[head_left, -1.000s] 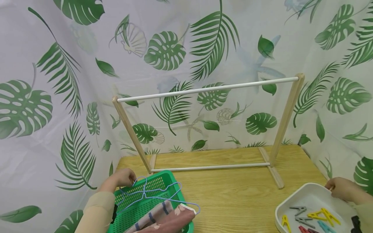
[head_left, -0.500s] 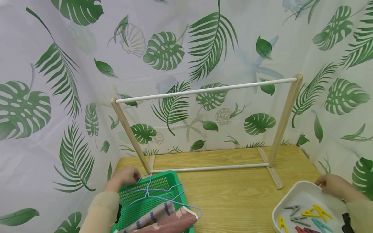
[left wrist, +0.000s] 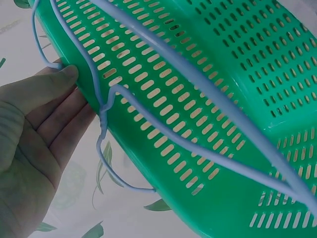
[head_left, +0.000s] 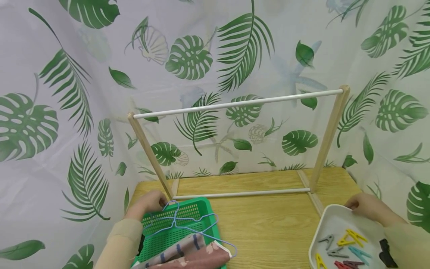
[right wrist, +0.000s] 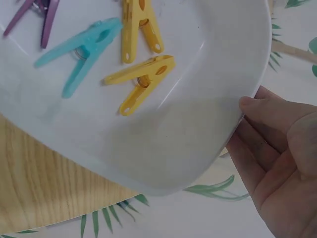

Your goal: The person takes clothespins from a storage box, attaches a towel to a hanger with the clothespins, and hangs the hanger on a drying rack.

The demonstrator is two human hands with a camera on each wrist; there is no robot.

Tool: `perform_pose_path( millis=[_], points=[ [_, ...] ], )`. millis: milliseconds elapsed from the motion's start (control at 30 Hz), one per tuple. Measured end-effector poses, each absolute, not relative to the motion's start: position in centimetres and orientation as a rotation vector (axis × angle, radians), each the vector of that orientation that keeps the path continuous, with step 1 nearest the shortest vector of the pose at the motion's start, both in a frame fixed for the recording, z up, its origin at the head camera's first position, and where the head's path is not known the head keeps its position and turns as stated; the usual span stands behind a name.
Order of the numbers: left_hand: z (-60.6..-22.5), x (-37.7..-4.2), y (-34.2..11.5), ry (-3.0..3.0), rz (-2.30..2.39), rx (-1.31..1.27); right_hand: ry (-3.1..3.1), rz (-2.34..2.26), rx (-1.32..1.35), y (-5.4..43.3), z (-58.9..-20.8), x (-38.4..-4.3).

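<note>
My left hand [head_left: 152, 203] pinches the far rim of a green plastic basket [left wrist: 193, 218], thumb on top and fingers underneath. Blue wire hangers [head_left: 174, 224] lie across that basket, beside my thumb. Folded cloths fill its near part: a striped one [head_left: 179, 248] and a dusty-pink one [head_left: 205, 257] with pale flowers. On the other side, my right hand [head_left: 369, 209] grips the rim of a white tray [right wrist: 168, 178] between thumb and fingers. Inside the tray lie several clothespins, among them yellow [right wrist: 143, 82], turquoise [right wrist: 81, 54], purple [right wrist: 37, 20] and grey [head_left: 337, 253] ones.
A small drying rack with wooden legs [head_left: 327, 142] and a white top bar [head_left: 235, 104] stands at the back of the wooden table [head_left: 262, 220]. Its low bar [head_left: 242, 193] runs just behind the basket. Leaf-printed sheeting [head_left: 215, 48] encloses the table behind and at both sides.
The white tray has shifted left and slightly away from me with my right hand. My left hand and the basket have moved a little to the right.
</note>
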State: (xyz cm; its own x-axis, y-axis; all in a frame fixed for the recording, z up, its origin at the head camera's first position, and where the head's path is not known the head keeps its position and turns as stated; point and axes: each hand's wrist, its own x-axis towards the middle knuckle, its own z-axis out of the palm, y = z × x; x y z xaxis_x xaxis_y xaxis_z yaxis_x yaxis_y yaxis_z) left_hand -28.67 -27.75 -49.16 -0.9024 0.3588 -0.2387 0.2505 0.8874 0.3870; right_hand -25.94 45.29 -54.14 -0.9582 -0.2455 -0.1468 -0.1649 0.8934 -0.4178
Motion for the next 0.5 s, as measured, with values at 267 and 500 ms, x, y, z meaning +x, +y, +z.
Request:
perform_pose_path(
  millis=[267, 500],
  points=[
    [-49.5, -28.8, -27.4, 2.771, 0.491, 0.405, 2.882, -0.611, -0.355, 43.6, -53.7, -26.5],
    [-49.5, -28.7, -27.0, 2.776, 0.549, 0.423, 2.886, -0.591, -0.392, 42.6, -53.6, -27.1]
  ],
)
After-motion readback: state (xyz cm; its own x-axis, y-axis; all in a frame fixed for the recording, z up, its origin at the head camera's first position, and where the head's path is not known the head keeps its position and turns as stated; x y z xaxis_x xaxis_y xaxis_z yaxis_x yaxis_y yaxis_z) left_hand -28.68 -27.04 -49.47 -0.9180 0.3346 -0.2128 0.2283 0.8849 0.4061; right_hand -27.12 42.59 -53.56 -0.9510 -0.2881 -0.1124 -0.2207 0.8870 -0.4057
